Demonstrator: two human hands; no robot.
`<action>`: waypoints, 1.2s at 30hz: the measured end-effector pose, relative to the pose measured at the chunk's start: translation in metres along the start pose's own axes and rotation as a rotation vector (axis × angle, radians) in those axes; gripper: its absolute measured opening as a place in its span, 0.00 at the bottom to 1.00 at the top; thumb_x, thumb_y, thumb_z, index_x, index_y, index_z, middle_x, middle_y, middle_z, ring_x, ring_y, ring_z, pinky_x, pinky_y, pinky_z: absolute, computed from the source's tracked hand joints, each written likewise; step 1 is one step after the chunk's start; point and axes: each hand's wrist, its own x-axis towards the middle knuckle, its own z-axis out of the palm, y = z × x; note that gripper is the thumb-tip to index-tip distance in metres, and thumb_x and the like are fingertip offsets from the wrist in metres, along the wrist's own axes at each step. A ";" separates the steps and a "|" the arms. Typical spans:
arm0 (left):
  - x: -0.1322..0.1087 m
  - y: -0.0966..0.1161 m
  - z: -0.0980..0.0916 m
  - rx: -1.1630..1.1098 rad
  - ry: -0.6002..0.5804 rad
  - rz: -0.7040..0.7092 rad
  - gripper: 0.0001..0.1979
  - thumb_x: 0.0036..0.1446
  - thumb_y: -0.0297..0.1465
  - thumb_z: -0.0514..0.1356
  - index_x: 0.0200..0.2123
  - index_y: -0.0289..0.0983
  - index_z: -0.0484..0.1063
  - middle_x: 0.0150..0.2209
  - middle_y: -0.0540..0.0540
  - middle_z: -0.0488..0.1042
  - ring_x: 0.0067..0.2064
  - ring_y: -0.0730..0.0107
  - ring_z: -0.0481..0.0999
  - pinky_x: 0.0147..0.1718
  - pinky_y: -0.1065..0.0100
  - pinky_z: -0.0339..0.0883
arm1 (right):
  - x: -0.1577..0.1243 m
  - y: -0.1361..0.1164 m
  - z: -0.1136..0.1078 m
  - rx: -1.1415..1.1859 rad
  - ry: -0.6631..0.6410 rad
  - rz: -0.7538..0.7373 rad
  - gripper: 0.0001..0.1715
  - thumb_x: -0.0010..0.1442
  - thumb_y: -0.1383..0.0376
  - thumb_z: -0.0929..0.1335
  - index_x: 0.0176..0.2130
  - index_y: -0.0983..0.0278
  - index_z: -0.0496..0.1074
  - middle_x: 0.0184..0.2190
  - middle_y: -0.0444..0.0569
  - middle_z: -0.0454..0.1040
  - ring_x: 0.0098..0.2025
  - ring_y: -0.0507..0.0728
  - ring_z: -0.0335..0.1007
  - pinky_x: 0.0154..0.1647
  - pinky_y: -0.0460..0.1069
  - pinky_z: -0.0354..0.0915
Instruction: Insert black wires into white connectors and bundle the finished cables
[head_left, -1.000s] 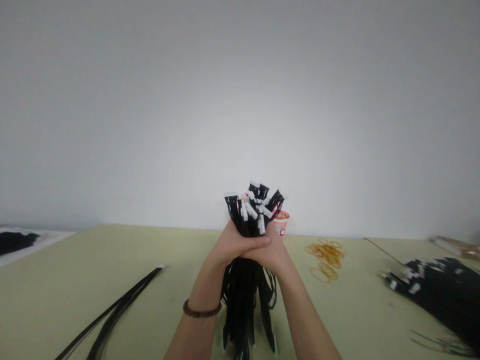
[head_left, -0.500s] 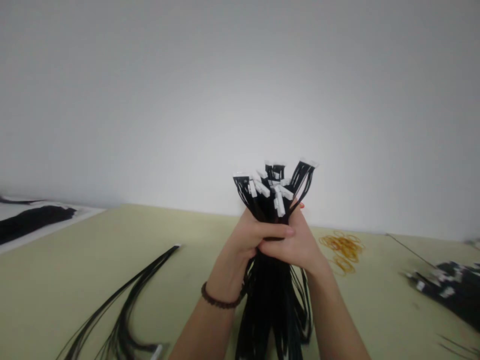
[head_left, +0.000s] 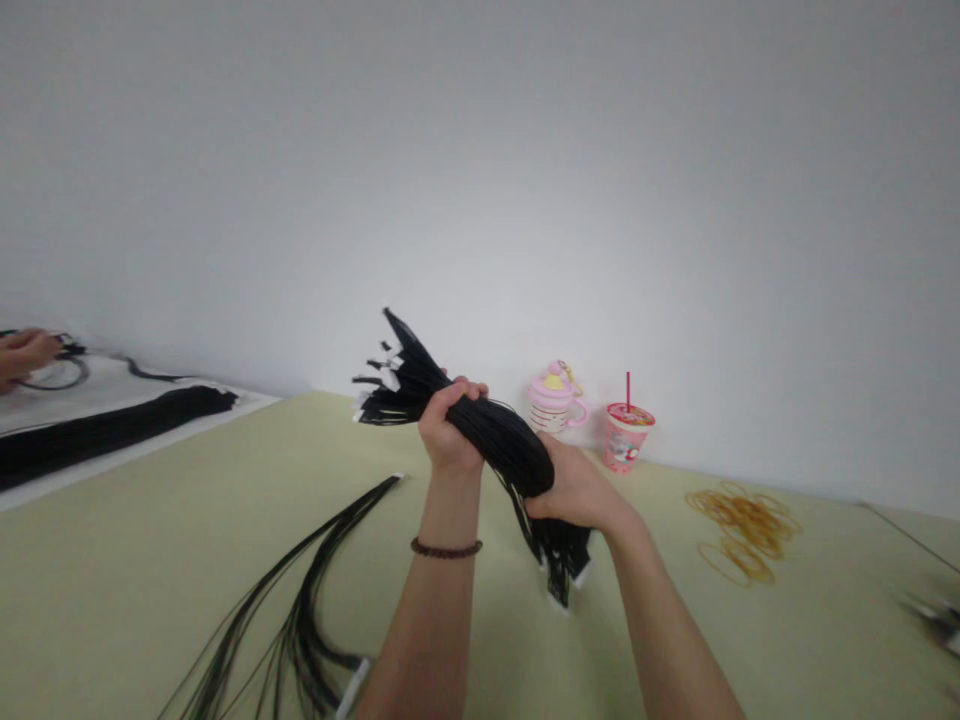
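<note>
A thick bundle of black wires (head_left: 487, 425) with white connectors lies nearly level across my hands, its connector ends pointing up and left. My left hand (head_left: 450, 425) is closed around the bundle just below those connectors. My right hand (head_left: 574, 490) grips it further along, with the lower ends hanging past my fingers toward the table. A thinner loose bunch of black wires (head_left: 300, 620) lies on the pale green table (head_left: 150, 570) below my left forearm, one white connector showing at its near end.
A pink cup with a red straw (head_left: 626, 438) and a pink-and-cream mug (head_left: 551, 400) stand by the wall. Loose yellow rubber bands (head_left: 739, 530) lie on the right. At far left, a co-worker's hand (head_left: 26, 355) is above a white sheet (head_left: 97, 400) bearing a black wire bundle (head_left: 105, 435).
The bundle has swung from upright to nearly level, its connectors now pointing left. My hands have separated along it. The view has turned left, bringing the cup and mug into sight.
</note>
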 end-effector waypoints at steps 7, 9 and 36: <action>0.003 -0.058 -0.049 -0.113 0.113 -0.236 0.07 0.45 0.28 0.58 0.31 0.36 0.71 0.27 0.51 0.71 0.31 0.73 0.74 0.41 0.65 0.70 | 0.003 0.031 -0.003 -0.310 0.181 0.240 0.25 0.49 0.71 0.68 0.49 0.62 0.71 0.45 0.57 0.77 0.55 0.71 0.66 0.60 0.70 0.42; -0.001 -0.081 -0.075 -0.066 0.214 -0.365 0.05 0.51 0.25 0.57 0.32 0.34 0.72 0.30 0.48 0.73 0.32 0.73 0.74 0.38 0.66 0.70 | 0.007 0.051 0.017 -0.332 0.162 0.345 0.25 0.49 0.73 0.68 0.48 0.61 0.73 0.44 0.56 0.77 0.55 0.70 0.66 0.59 0.74 0.40; 0.052 -0.061 -0.113 0.567 0.445 -0.821 0.18 0.62 0.36 0.58 0.53 0.36 0.68 0.52 0.41 0.71 0.48 0.62 0.74 0.45 0.55 0.72 | 0.016 0.104 0.090 -0.192 0.188 0.350 0.44 0.54 0.57 0.71 0.64 0.70 0.59 0.65 0.65 0.58 0.68 0.64 0.49 0.69 0.61 0.34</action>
